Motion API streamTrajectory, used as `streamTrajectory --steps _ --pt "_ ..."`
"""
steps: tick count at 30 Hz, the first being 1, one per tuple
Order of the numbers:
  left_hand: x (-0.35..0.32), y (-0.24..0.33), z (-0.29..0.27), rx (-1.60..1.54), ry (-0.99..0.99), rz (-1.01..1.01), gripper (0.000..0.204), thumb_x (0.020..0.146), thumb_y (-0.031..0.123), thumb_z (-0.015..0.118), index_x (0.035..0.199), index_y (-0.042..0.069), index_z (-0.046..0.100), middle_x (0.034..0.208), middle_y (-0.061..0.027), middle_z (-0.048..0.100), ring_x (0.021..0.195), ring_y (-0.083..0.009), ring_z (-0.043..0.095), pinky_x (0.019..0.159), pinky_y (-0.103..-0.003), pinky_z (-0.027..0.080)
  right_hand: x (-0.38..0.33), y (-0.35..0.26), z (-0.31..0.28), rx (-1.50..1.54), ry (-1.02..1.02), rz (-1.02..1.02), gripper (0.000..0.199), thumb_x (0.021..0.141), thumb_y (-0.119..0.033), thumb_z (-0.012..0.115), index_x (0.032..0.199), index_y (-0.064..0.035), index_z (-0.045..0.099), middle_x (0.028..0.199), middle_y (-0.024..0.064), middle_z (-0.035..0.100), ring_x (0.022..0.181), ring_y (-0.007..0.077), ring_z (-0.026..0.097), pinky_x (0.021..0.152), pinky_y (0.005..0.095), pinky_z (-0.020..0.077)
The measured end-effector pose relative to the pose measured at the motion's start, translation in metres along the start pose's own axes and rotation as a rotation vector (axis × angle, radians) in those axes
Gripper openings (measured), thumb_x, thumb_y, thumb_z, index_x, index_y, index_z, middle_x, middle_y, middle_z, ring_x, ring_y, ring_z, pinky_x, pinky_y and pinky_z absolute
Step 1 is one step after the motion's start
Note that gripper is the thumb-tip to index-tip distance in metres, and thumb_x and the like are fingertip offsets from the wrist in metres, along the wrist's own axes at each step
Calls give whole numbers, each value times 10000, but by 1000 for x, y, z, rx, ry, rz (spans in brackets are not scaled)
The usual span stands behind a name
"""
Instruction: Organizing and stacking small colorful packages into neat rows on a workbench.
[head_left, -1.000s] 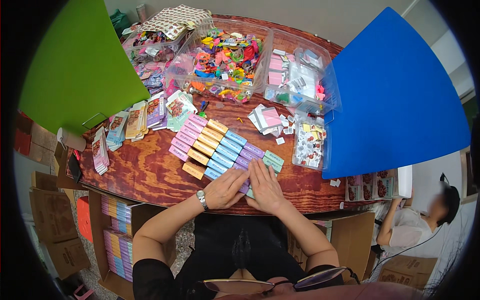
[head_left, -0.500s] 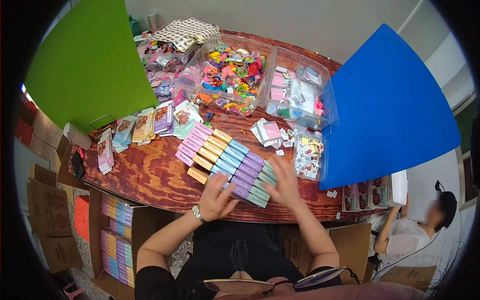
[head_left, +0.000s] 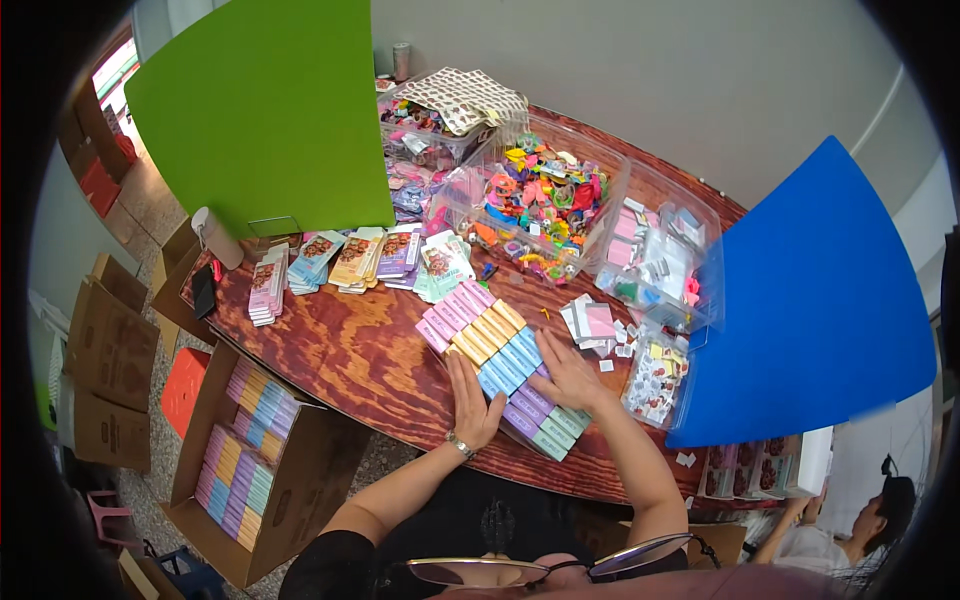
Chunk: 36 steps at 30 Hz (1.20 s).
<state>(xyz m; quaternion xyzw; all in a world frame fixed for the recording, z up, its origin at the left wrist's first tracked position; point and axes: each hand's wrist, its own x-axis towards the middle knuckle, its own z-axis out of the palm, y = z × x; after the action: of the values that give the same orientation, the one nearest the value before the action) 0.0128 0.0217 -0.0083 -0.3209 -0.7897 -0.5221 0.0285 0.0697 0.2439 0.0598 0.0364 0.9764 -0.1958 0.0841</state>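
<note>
A block of small cartons stands in coloured rows on the table: pink (head_left: pixel 458 310), yellow-orange (head_left: pixel 492 332), blue (head_left: pixel 510 362), purple (head_left: pixel 527 405) and green (head_left: pixel 560 434). My left hand (head_left: pixel 472 402), with a watch at the wrist, lies flat along the block's near left side, fingers extended. Against the opposite side rests my right hand (head_left: pixel 572 378), its fingers stretched over the edge of the blue and purple rows. Between them the rows sit close together. The right hand hides part of the purple and green cartons.
Behind the block are a clear bin of colourful trinkets (head_left: pixel 612 222) and stacks of printed cards (head_left: pixel 357 258). Loose cards (head_left: pixel 590 325) lie at right. Green (head_left: pixel 265 110) and blue (head_left: pixel 810 310) panels flank the table. A cardboard box (head_left: pixel 285 480) of cartons stands at lower left; a person (head_left: pixel 880 520) sits at right.
My view has turned, so the scene sits further right and lower. Both hands have moved from the block's near end to its opposite sides, and the staggered carton rows are now more even.
</note>
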Motion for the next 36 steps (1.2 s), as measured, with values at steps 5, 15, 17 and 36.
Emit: streamTrajectory --steps 5,15,17,36 --pt "-3 -2 -3 86 1 13 906 911 283 625 1538 -77 79 1595 -338 10 1483 -509 7 1196 -566 91 22 -30 -23 -265 148 -204 816 939 -532 535 1567 -106 234 1625 210 166 1499 354 199 1208 519 161" --pt "-7 -12 -3 -48 -44 -30 954 918 285 604 1543 -65 -26 1599 -327 -74 1505 -453 -33 1212 -510 76 60 -58 9 -276 -24 -475 725 988 -548 429 1553 -118 284 1623 102 250 1509 304 183 1211 537 104" --pt "-8 -12 -3 34 -16 -24 975 909 303 612 1545 -61 -31 1597 -331 -76 1505 -451 -34 1212 -507 76 67 -59 5 -259 -20 -497 711 992 -537 427 1552 -120 290 1619 103 257 1507 305 189 1211 538 105" --pt "8 -8 -12 -66 -8 -207 1398 700 577 788 1522 -57 -149 1567 -375 -111 1494 -470 -55 1213 -506 86 149 -55 -27 -321 91 -419 709 983 -513 447 1556 -129 284 1637 145 191 1507 353 173 1197 568 163"
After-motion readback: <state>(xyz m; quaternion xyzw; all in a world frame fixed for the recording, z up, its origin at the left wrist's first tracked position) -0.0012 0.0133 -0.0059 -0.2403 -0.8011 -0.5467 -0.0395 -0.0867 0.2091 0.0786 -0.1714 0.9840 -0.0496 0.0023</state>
